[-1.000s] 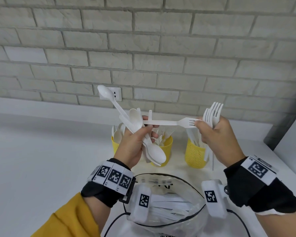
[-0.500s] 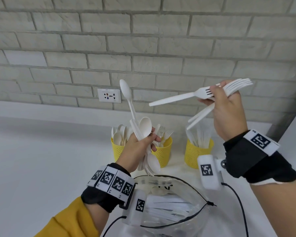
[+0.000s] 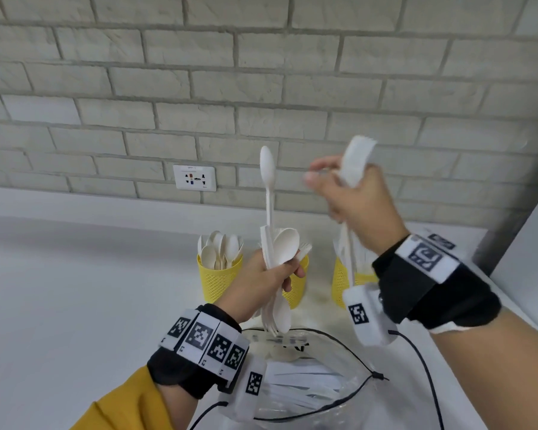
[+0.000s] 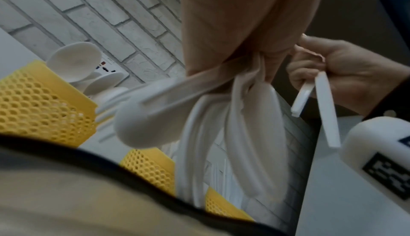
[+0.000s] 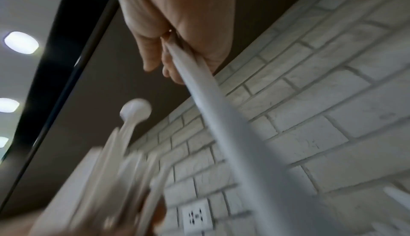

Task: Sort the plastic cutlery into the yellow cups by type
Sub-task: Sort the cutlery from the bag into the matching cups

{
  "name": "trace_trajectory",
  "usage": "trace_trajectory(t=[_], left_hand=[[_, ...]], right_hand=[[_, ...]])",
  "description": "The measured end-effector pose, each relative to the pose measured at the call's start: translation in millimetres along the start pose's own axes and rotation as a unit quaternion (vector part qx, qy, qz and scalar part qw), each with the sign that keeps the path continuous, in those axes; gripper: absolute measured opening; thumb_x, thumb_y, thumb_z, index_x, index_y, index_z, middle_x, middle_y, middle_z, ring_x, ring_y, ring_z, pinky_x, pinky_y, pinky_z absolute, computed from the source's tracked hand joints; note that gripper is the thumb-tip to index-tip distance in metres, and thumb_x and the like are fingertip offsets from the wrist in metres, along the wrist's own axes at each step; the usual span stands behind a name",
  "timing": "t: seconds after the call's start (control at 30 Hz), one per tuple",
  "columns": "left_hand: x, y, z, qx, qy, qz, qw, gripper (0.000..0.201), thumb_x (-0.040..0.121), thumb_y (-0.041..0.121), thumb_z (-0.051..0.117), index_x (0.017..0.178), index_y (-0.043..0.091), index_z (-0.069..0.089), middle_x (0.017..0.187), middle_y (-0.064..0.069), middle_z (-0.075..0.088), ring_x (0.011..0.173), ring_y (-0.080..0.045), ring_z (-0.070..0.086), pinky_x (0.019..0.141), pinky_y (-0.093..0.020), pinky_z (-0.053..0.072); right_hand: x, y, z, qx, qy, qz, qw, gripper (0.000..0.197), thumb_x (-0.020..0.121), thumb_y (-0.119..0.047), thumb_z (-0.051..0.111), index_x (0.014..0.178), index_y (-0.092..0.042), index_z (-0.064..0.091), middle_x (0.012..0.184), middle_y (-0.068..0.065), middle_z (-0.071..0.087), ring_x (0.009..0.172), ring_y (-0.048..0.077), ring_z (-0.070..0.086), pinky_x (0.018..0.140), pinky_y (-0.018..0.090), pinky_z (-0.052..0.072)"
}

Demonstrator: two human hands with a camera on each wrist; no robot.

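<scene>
Three yellow mesh cups stand in a row toward 12 o'clock on the white bench. The left cup [image 3: 219, 279] is packed with white spoons, bowls up. The middle cup [image 3: 297, 288] and the right cup [image 3: 339, 283] are partly hidden. A mixed bundle of white cutlery [image 3: 277, 252] is held upright, one spoon [image 3: 267, 172] rising highest. At 1 o'clock, blurred forks [image 3: 354, 162] point tines up.

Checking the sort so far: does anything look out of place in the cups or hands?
Mostly tidy. In the left hand, the cutlery bunch is still mixed: spoons with fork tines poking out, one spoon sticking up high above the rest.
</scene>
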State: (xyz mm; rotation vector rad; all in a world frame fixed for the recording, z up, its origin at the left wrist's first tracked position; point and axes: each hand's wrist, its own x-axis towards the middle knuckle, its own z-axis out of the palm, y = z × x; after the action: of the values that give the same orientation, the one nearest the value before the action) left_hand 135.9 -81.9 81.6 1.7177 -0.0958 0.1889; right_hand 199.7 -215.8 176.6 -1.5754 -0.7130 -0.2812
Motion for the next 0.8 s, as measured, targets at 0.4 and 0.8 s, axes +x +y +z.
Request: trace_trajectory(t=[0.4, 0.8], left_hand=[[3, -10, -6, 0.072, 0.005, 0.002, 0.997, 0.016, 0.089, 0.012, 0.058, 0.073, 0.015, 0.059, 0.054, 0.011, 0.056, 0.051, -0.003, 0.050, 0.058, -0.016, 0.043], [10, -3, -11, -0.235, -0.048, 0.019, 0.971, 0.022, 0.097, 0.022, 0.042, 0.092, 0.010, 0.061, 0.068, 0.003, 0.059, 0.072, -0.015, 0.058, 0.075, -0.030, 0.048]], right_hand=[[-12, -1, 8, 0.143, 0.051, 0.026, 0.988, 0.025, 0.090, -0.019, 0.058, 0.068, -0.011, 0.049, 0.042, -0.012, 0.033, 0.034, 0.006, 0.028, 0.036, 0.017, 0.026], [-41, 26, 29, -0.055, -0.127, 0.135, 0.981, 0.028, 0.092, -0.015, 0.052, 0.065, -0.012, 0.057, 0.057, 0.006, 0.058, 0.045, 0.008, 0.051, 0.042, 0.009, 0.036]])
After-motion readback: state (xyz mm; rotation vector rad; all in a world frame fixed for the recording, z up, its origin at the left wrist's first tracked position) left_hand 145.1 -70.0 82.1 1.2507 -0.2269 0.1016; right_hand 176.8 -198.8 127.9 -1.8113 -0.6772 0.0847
